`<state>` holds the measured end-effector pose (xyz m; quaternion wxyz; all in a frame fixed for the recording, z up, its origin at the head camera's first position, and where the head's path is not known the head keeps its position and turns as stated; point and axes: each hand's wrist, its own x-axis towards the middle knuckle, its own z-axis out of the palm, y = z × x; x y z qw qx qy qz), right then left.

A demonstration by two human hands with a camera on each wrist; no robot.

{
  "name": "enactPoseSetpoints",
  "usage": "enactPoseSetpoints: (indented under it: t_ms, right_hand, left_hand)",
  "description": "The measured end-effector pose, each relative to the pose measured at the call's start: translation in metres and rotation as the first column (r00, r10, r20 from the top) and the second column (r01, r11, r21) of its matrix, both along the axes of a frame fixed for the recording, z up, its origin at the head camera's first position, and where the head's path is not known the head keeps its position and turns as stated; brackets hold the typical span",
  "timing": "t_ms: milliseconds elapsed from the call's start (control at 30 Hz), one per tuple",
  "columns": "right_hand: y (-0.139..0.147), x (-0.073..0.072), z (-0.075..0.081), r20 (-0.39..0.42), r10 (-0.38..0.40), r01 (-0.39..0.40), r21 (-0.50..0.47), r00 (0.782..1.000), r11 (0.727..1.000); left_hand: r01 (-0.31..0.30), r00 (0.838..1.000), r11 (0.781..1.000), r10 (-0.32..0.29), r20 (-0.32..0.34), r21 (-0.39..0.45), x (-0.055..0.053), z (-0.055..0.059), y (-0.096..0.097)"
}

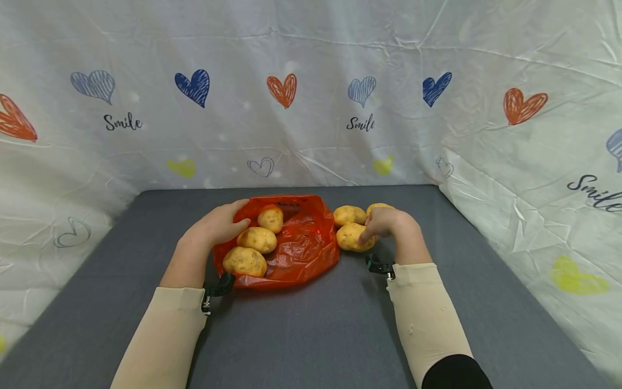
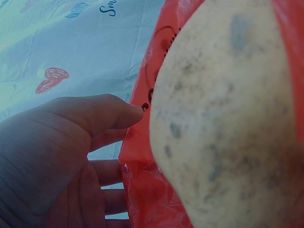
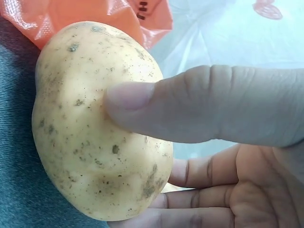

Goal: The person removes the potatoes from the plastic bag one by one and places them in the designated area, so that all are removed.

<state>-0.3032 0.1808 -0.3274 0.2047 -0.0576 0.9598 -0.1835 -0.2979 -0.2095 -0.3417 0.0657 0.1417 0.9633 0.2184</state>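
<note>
Potato (image 1: 348,239) gripped thumb-to-fingers in my right hand (image 1: 386,222), just beside the red bag (image 1: 303,251); my left hand (image 1: 218,224) pinches the bag's rim, probably to steady it; three more potatoes (image 1: 256,240) lie inside.

We have a wide way over the gray table (image 1: 296,335) between the two sleeves (image 1: 162,335), up to the red bag (image 1: 306,246). In the bag, three potatoes (image 1: 245,262) block the left part, but we could reach down into the right part. The left hand (image 1: 217,223) is in our way at the bag's left edge. Past its right edge, three more potatoes (image 1: 350,215) and the right hand (image 1: 387,223) block us. The cloth wall (image 1: 320,124) stops us behind.
</note>
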Motion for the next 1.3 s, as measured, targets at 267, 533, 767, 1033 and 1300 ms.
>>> enactPoseSetpoints:
  t_ms: [267, 533, 767, 1033, 1300]
  right_hand:
    - [-0.003, -0.002, -0.003, -0.015, 0.004, -0.004, 0.007, 1.0, 1.0]
    - [-0.004, -0.002, -0.004, -0.011, 0.006, -0.006, -0.024, 1.0, 1.0]
    - [-0.003, -0.001, -0.001, -0.028, 0.019, -0.02, -0.02, 0.999, 1.0]
    - [-0.005, 0.01, 0.015, -0.104, -0.018, 0.015, -0.028, 0.994, 0.999]
    - [-0.014, 0.019, 0.03, -0.245, -0.021, -0.011, -0.128, 0.969, 0.992]
  left_hand:
    - [0.005, 1.0, 1.0, -0.005, -0.005, -0.01, 0.0, -0.001, 0.0]
    - [-0.008, 1.0, 1.0, 0.009, 0.005, -0.011, -0.001, -0.001, 0.0]
    - [-0.015, 1.0, 1.0, 0.015, 0.015, -0.005, -0.001, -0.002, 0.0]
    - [-0.014, 1.0, 1.0, 0.014, 0.021, -0.013, -0.001, -0.001, 0.001]
    - [-0.002, 1.0, 1.0, 0.003, 0.015, -0.013, -0.001, -0.001, 0.0]
